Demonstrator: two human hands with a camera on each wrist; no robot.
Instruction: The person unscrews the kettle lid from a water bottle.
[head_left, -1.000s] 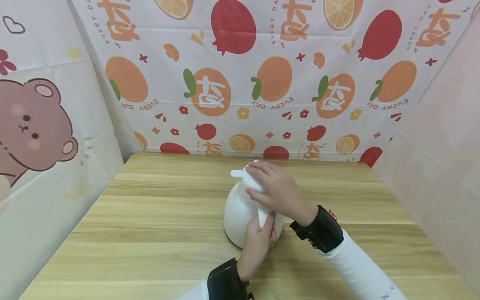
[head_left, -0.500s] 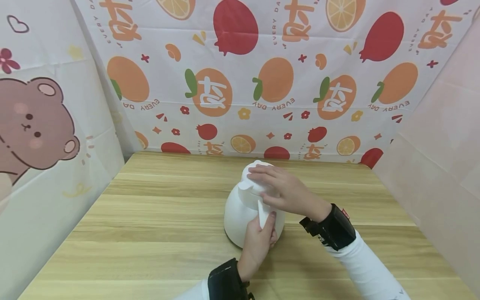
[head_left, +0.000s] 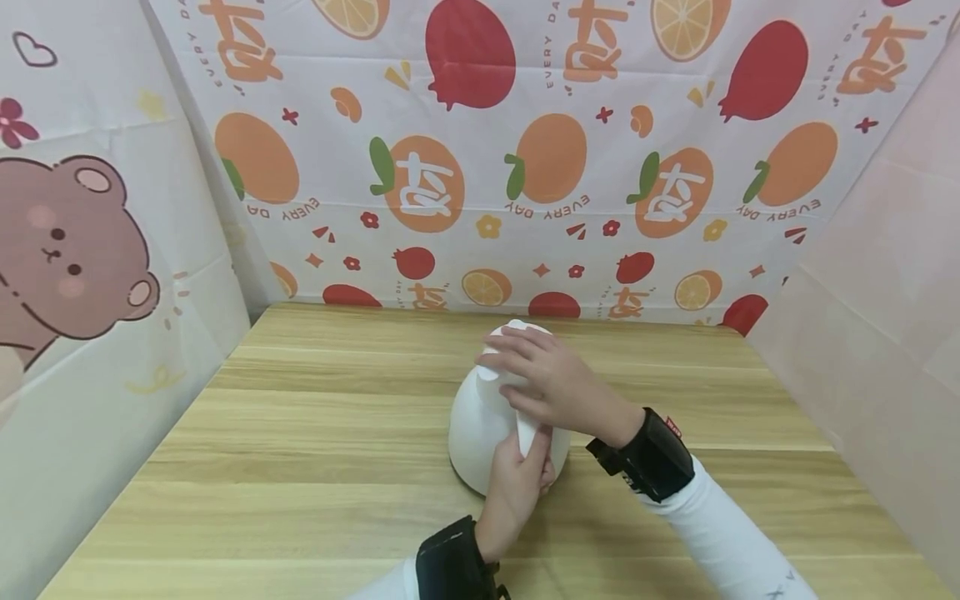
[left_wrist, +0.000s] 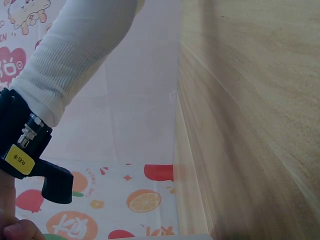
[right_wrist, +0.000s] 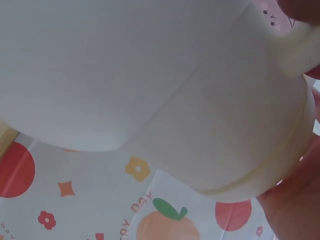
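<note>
A white jug (head_left: 472,433), its rounded body wide at the base, stands upright on the wooden table. My left hand (head_left: 513,493) grips its handle (head_left: 527,432), which points toward me. On top, my right hand (head_left: 553,382) holds the white lid (head_left: 517,324), with fingers across its upper side and thumb nearer the handle. A small tab (head_left: 487,372) of the lid shows beneath those fingers. Filling much of the right wrist view is the jug's body (right_wrist: 115,65), and the hand's skin (right_wrist: 295,200) meets the lid's edge at the right.
The wooden table (head_left: 300,442) stretches around the jug. A fruit-printed cloth (head_left: 480,183) hangs behind it, a bear-printed cloth (head_left: 67,250) on the left and a pale sheet (head_left: 885,283) on the right. Each wrist wears a black strap (head_left: 651,454).
The lid's tab has swung from pointing left to pointing nearer me. My right hand loosened and drew back right, then settled over the lid again. My left hand stayed on the handle.
</note>
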